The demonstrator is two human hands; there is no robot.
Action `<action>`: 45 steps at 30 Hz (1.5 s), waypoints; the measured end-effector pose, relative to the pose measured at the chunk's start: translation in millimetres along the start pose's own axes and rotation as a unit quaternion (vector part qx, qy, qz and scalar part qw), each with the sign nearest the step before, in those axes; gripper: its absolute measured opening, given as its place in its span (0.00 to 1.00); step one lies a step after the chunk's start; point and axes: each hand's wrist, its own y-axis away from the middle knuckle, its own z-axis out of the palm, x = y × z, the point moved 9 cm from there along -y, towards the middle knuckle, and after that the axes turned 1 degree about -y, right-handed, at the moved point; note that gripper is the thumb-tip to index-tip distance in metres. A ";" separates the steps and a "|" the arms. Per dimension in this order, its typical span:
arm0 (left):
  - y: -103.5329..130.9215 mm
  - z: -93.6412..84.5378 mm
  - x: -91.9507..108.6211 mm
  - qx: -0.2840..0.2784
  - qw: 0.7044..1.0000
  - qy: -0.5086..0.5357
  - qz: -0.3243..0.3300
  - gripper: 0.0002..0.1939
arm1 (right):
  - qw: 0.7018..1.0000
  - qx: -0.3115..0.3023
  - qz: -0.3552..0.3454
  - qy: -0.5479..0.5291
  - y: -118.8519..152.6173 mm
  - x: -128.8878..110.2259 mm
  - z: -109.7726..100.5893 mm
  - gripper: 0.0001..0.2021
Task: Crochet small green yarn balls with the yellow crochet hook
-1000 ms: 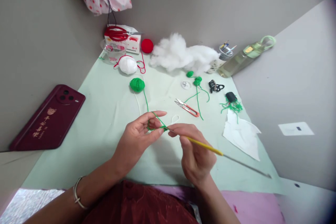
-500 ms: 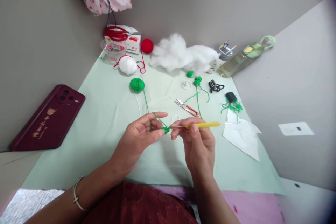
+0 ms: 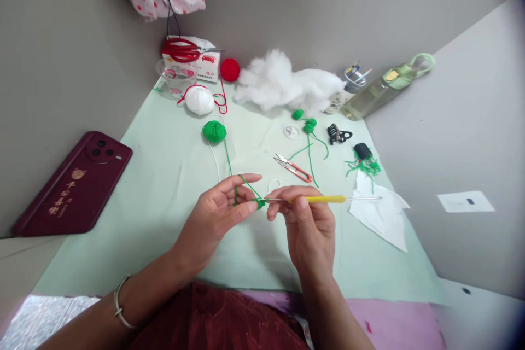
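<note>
My left hand (image 3: 221, 208) pinches a small green crocheted piece (image 3: 260, 203) between thumb and fingers, with green yarn running over its raised index finger. That strand leads back to a green yarn ball (image 3: 214, 132) on the table. In my right hand (image 3: 309, 224) is a crochet hook with a yellow handle (image 3: 324, 199), gripped between thumb and fingers. The hook's metal tip reaches the green piece; its exact place in the stitches is too small to tell.
Orange-handled snips (image 3: 293, 168) lie beyond my hands. Farther back are white stuffing (image 3: 283, 85), a white yarn ball (image 3: 199, 100), a red one (image 3: 230, 70) and a bottle (image 3: 388, 87). A dark red phone (image 3: 74, 183) is at left, white cloth (image 3: 379, 212) at right.
The hook's tip has moved slightly left into the green piece, and its handle has tilted a little. My left hand keeps its hold.
</note>
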 end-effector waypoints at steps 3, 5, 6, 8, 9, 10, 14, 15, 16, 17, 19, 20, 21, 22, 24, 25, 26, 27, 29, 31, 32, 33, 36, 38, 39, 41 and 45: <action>0.4 -0.9 2.8 0.010 1.000 -0.010 0.006 0.15 | 0.999 -0.016 -0.028 0.043 1.3 -6.4 1.0 0.11; 0.9 -1.9 4.9 0.017 1.000 -0.023 0.013 0.15 | 0.994 -0.022 -0.059 0.088 2.7 -14.0 3.0 0.11; 1.1 -2.9 6.1 0.023 0.999 -0.033 0.019 0.15 | 0.990 -0.025 -0.078 0.114 3.7 -18.4 4.6 0.11; 1.8 -5.1 8.4 0.037 0.997 -0.066 0.033 0.16 | 0.977 -0.035 -0.119 0.173 6.1 -27.4 9.5 0.12; 2.1 -6.1 9.5 0.044 0.995 -0.085 0.040 0.16 | 0.969 -0.044 -0.138 0.202 7.6 -31.0 12.6 0.12; 2.4 -6.9 10.4 0.050 0.992 -0.103 0.047 0.16 | 0.959 -0.053 -0.158 0.230 9.4 -34.4 15.7 0.12; 3.0 -8.6 13.8 0.068 0.985 -0.142 0.074 0.16 | 0.919 -0.094 -0.210 0.319 15.5 -40.8 25.7 0.12; 3.2 -9.4 14.8 0.074 0.982 -0.152 0.082 0.16 | 0.911 -0.103 -0.217 0.336 16.5 -41.1 27.4 0.12; 3.4 -10.5 15.9 0.081 0.979 -0.164 0.089 0.16 | 0.903 -0.108 -0.225 0.349 17.3 -41.7 28.8 0.12; 3.6 -11.5 17.0 0.087 0.975 -0.179 0.096 0.16 | 0.897 -0.111 -0.232 0.360 18.2 -42.1 30.0 0.12; 3.6 -12.3 18.8 0.091 0.969 -0.206 0.104 0.16 | 0.884 -0.106 -0.253 0.379 20.9 -43.4 31.6 0.12; 3.3 -12.4 19.0 0.090 0.968 -0.211 0.102 0.16 | 0.876 -0.102 -0.261 0.393 22.5 -43.0 32.5 0.12; 2.8 -12.3 18.8 0.087 0.969 -0.210 0.095 0.17 | 0.865 -0.098 -0.271 0.410 24.5 -42.3 33.8 0.12; 2.2 -11.9 18.5 0.082 0.972 -0.202 0.086 0.17 | 0.853 -0.092 -0.284 0.429 27.0 -41.9 35.1 0.12; 1.6 -11.1 18.4 0.075 0.980 -0.174 0.067 0.18 | 0.822 -0.086 -0.318 0.465 33.1 -41.7 39.2 0.13; 1.6 -10.5 18.6 0.072 0.983 -0.158 0.060 0.18 | 0.806 -0.085 -0.337 0.480 36.1 -41.9 41.6 0.13; 1.8 -9.7 19.0 0.069 0.986 -0.144 0.055 0.18 | 0.792 -0.085 -0.355 0.490 38.7 -42.2 43.7 0.14; 1.9 -8.9 19.4 0.065 0.988 -0.131 0.052 0.19 | 0.783 -0.089 -0.364 0.497 39.9 -41.6 45.4 0.15; 1.6 -6.7 17.4 0.050 0.993 -0.097 0.044 0.19 | 0.781 -0.093 -0.355 0.505 38.4 -38.8 45.5 0.18; 0.0 -3.7 9.5 0.022 0.999 -0.037 0.014 0.21 | 0.797 -0.090 -0.331 0.498 34.7 -36.4 42.1 0.21; -0.9 -1.6 3.4 0.003 1.000 0.001 -0.011 0.22 | 0.810 -0.090 -0.318 0.485 32.9 -35.8 40.3 0.22; -1.6 0.8 -3.2 -0.017 0.998 0.040 -0.042 0.23 | 0.829 -0.086 -0.303 0.462 30.6 -35.8 37.5 0.23; -2.4 4.4 -14.9 -0.046 0.986 0.121 -0.104 0.22 | 0.912 -0.050 -0.227 0.339 19.3 -35.7 22.6 0.17; -3.9 2.2 -12.6 -0.035 0.987 0.128 -0.096 0.19 | 0.957 -0.007 -0.161 0.239 10.1 -31.3 10.6 0.13; -4.5 0.8 -10.1 -0.026 0.989 0.117 -0.082 0.19 | 0.971 0.005 -0.133 0.199 6.2 -27.8 7.6 0.12; -4.6 0.9 -6.1 -0.016 0.995 0.079 -0.060 0.19 | 0.983 0.005 -0.097 0.153 0.5 -21.1 8.1 0.10; -2.4 3.8 -3.1 -0.004 1.000 0.019 -0.021 0.21 | 0.973 -0.016 -0.114 0.198 1.5 -18.1 17.2 0.10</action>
